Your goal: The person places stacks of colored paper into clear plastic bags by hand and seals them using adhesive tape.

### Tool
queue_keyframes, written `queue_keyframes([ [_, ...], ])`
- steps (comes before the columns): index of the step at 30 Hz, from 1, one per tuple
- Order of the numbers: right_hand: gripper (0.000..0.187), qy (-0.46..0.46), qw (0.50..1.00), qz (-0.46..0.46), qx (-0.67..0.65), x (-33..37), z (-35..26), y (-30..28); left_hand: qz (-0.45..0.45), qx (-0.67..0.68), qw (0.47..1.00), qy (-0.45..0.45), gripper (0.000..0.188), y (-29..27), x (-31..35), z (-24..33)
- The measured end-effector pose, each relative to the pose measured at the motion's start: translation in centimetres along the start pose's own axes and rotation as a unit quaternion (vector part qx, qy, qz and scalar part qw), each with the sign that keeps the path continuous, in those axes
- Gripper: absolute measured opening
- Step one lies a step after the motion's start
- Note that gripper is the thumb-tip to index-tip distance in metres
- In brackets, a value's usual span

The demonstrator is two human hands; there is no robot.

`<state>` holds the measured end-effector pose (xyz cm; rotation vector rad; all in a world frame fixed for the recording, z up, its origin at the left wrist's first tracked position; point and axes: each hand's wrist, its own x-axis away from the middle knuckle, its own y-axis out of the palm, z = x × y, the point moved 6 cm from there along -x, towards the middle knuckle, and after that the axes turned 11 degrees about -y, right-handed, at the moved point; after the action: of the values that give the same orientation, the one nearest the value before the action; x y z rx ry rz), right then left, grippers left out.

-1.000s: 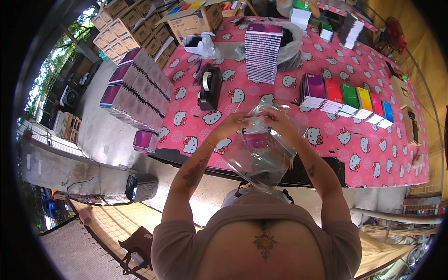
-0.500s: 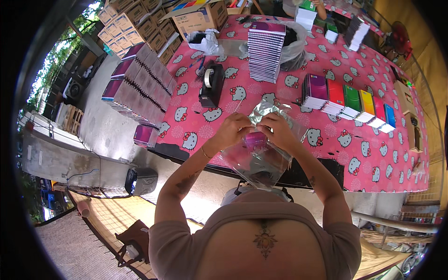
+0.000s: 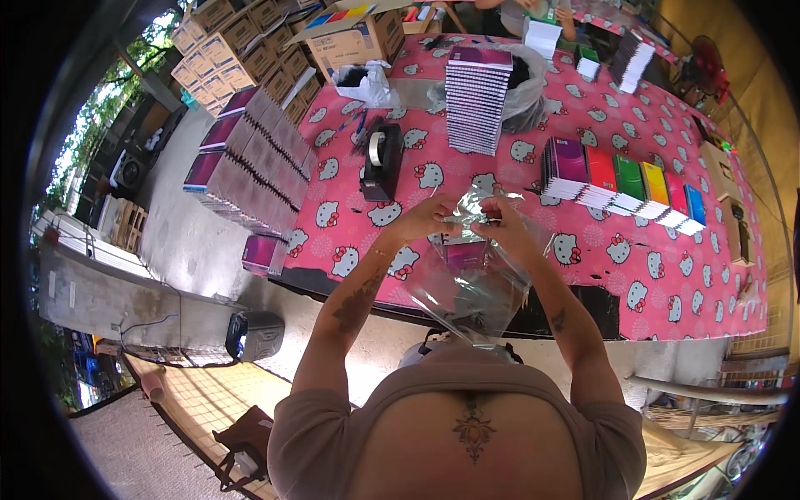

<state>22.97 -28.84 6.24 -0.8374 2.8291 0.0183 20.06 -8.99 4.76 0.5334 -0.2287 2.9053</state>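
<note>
A clear plastic bag [image 3: 475, 304] hangs over the near edge of the table, glossy and creased. Under or inside the film lies a purple notebook [image 3: 467, 255]; which of the two I cannot tell. My left hand [image 3: 427, 218] is closed, its fingertips pinching the film at the far end of the bag. Close beside it, my right hand [image 3: 505, 228] pinches the same end with bent fingers. Beyond my left hand stands a black tape dispenser [image 3: 383, 179] with a roll on it. Straight ahead rises a tall stack of spiral notebooks [image 3: 477, 104] with a purple cover on top.
Large notebook stacks [image 3: 250, 171] fill the table's left side. A row of coloured notebooks [image 3: 621, 183] lies to the right. Plastic bags [image 3: 367, 83], an open carton [image 3: 358, 42] and piled boxes [image 3: 237, 50] are at the back. A person's hand [image 3: 565, 15] touches notebooks across the table.
My hands have moved slightly apart at the end of the bag, and my right fingers have lifted a little. The whole view has shifted slightly.
</note>
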Motion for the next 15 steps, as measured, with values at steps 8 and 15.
queue_keyframes([
  [8, 0.037, 0.011, 0.997, 0.057, -0.046, -0.1, 1.4, 1.5, 0.416, 0.004, 0.907, -0.055, 0.028, -19.8, 1.8, -5.9],
  [15, 0.040, 0.024, 0.994, 0.077, -0.069, 0.1, 1.3, 1.1, 0.315, 0.312, 0.896, 0.034, 0.012, -16.2, 2.5, -10.5],
])
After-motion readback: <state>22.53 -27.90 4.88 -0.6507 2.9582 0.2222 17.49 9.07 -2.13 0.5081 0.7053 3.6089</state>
